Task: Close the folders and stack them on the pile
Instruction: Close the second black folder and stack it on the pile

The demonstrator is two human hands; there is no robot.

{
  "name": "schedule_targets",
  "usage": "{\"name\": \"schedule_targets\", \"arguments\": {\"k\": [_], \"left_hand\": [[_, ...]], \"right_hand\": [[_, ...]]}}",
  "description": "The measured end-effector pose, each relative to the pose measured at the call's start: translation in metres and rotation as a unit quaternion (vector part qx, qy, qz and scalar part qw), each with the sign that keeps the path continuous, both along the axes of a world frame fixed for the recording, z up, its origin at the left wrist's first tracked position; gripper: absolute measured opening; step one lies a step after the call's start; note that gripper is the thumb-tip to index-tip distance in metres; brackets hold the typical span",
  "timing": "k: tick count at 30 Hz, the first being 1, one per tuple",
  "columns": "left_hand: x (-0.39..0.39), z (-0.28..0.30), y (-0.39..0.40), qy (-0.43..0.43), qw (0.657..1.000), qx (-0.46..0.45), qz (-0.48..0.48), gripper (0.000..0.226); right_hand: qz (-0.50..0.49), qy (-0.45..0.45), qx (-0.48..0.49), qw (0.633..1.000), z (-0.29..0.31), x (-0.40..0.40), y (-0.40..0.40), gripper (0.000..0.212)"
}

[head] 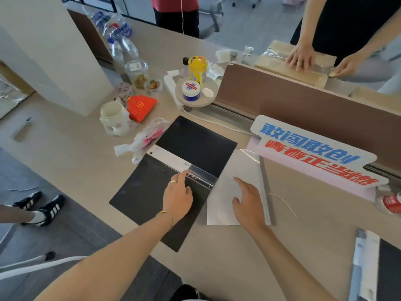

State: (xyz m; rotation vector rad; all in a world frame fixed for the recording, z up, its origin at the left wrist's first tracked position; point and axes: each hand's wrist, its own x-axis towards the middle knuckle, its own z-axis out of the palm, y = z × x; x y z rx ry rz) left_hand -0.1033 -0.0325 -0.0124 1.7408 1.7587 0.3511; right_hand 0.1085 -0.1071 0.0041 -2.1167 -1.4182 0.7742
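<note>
So the black folder (173, 170) is lying wide open in the middle of the frame, flat on the beige desk (76, 153), turned at an angle. Its lower corner sticks out past the desk's near edge. There's a white strip along the spine and a clear plastic clip bar across the middle.

Left hand (179, 195) rests on the folder's lower half, index finger stretched onto that clip bar, other fingers loosely curled, not gripping anything. There's a ring on one finger and a thin bracelet at the wrist. Right hand (248, 202) is just to the right, spread flat with fingers wide, palm down on a clear plastic sleeve (223, 196) that sits right beside the folder's right edge. A grey bar (265, 187) runs along the sleeve's right side, and a thin wire (282, 202) lies just past it.

Lower right corner of the frame: another dark folder (388, 272) with a white spine strip, cut off by the edge, so can't tell whether it's a pile.

Right of center, a sign with blue and red Chinese characters (312, 148) leans on the brown divider (303, 101). Upper middle has a yellow-lidded jar (197, 69) and a small white tub (191, 90) on a round stand. Left of those: an orange McDonald's box (141, 106), a white cup (114, 117), a crumpled plastic bag (145, 137), and water bottles (117, 33) further up. Another person's hands (301, 55) press on a cardboard box in the upper right.
</note>
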Motion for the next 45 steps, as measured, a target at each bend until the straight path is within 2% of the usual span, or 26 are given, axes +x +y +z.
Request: {"name": "schedule_targets", "arguments": {"k": [10,14,18,22,25,30,39,45], "left_hand": [[-0.074,-0.03,0.093,0.107,0.994,-0.017,-0.024,0.059],[-0.096,-0.04,0.122,0.144,0.988,-0.033,-0.037,0.062],[-0.107,-0.052,0.145,0.136,0.989,-0.064,-0.001,0.063],[-0.111,-0.06,0.156,0.088,0.991,-0.095,0.016,0.065],[-0.111,-0.054,0.151,0.081,0.994,-0.077,0.019,0.065],[-0.11,-0.031,0.125,0.075,0.996,-0.045,0.02,0.064],[-0.091,0.013,0.081,-0.014,0.999,0.011,0.051,0.056],[-0.064,0.042,0.057,-0.059,0.996,0.055,0.041,0.058]], "right_hand": [[-0.003,0.035,-0.122,0.992,-0.041,-0.038,0.04,0.06],[-0.012,0.039,-0.143,0.989,-0.047,-0.045,0.047,0.058],[-0.027,0.065,-0.15,0.986,-0.049,-0.049,0.047,0.058],[-0.032,0.113,-0.159,0.98,-0.047,-0.055,0.048,0.057],[-0.032,0.161,-0.158,0.974,-0.044,-0.058,0.051,0.056],[-0.069,0.186,-0.128,0.972,-0.034,-0.064,0.047,0.056],[-0.129,0.149,-0.047,0.979,0.003,-0.041,0.021,0.051],[-0.116,0.068,-0.027,0.991,0.032,-0.015,0.007,0.056]]}}
